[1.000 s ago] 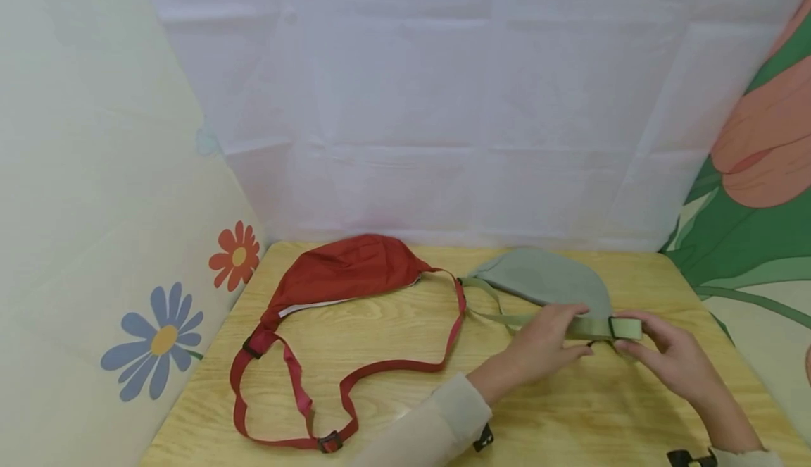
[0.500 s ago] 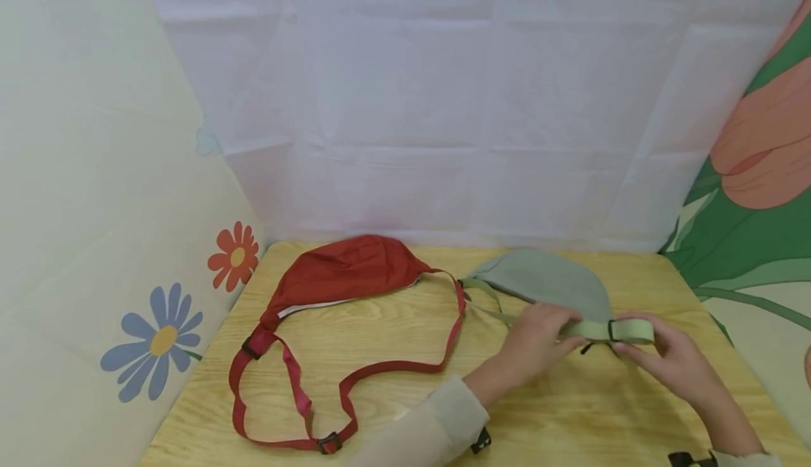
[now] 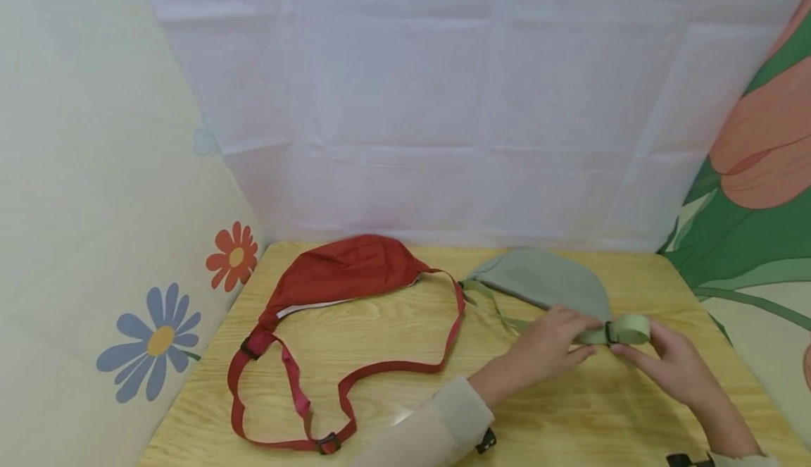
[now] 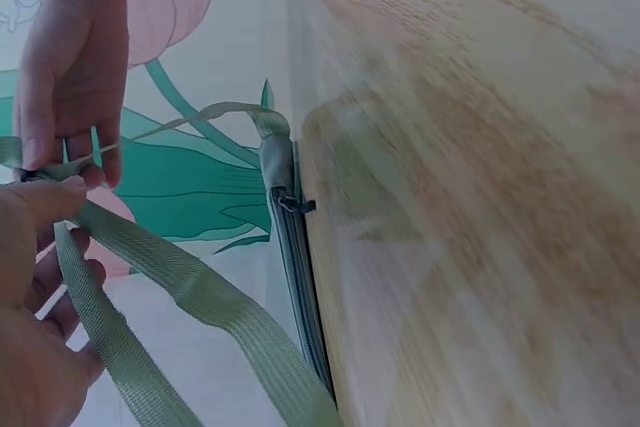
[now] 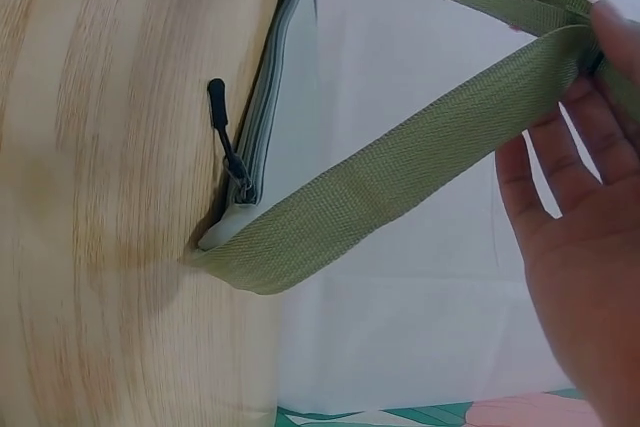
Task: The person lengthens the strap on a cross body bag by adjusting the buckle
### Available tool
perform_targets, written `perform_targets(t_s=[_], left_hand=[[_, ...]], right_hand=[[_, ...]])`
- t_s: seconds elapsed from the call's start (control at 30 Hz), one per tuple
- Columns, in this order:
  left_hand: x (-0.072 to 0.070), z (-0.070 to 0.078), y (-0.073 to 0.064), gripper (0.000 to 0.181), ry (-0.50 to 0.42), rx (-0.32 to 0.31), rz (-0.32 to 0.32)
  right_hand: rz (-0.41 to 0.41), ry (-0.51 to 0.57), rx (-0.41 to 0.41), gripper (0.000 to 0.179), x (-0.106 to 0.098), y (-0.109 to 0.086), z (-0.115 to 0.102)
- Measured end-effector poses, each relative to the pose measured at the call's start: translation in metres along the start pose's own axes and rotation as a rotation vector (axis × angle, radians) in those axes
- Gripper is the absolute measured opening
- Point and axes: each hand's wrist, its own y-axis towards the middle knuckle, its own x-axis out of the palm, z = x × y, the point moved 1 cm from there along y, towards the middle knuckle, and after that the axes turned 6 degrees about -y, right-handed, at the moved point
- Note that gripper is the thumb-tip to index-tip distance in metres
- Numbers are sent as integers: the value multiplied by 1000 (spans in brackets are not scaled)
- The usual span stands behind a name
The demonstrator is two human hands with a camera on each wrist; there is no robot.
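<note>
A grey-green waist bag (image 3: 538, 280) lies at the back right of the table, its light green strap (image 5: 400, 167) raised in front of it. My left hand (image 3: 548, 344) pinches the strap left of a small black strap slider (image 3: 610, 332). Thumb and fingers of my right hand (image 3: 674, 365) pinch the strap at that slider, where a rounded strap loop (image 3: 633, 329) stands up. In the left wrist view two strap lengths run down from the left fingers. The bag's zipper pull (image 5: 219, 112) shows in the right wrist view.
A red waist bag (image 3: 355, 270) lies at the back left, its red strap (image 3: 393, 366) looped loosely over the tabletop (image 3: 405, 326). A black slider (image 3: 329, 443) sits on that strap near the front. A white sheet (image 3: 405, 101) hangs behind the table.
The strap loop by my right hand has gone from flattened, through longer, to rounder. My left hand shifted slightly left, then back right toward the slider. The red bag stays where it was.
</note>
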Motion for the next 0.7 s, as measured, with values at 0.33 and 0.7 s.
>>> perform_targets(t_s=[0.33, 0.7], left_hand=[[8, -11, -8, 47, 132, -213, 35], [5, -20, -11, 41, 183, -182, 48]], right_hand=[[51, 45, -29, 43, 0, 0, -1], [41, 26, 39, 41, -3, -1, -1]])
